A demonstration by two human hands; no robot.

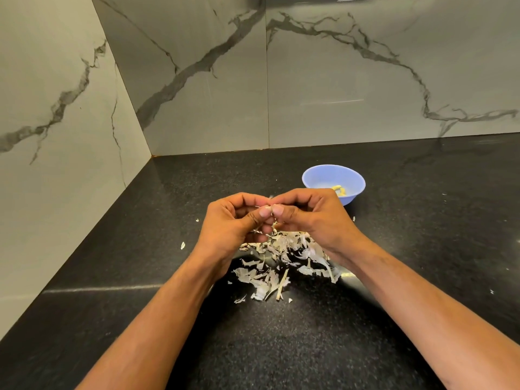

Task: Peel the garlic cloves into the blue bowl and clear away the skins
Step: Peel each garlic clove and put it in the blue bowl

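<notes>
Few peeled cloves (340, 190) in blue bowl (315, 180), skins (281, 260) on counter (197, 175)

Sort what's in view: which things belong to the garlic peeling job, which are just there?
Part of the job:
- left hand and right hand, pinching a small piece between the fingertips; clove or skin, cannot tell
- blue bowl, peeled cloves inside
- pile of skins under the hands
- stray skin flakes

Just there:
- black countertop
- marble wall
</notes>
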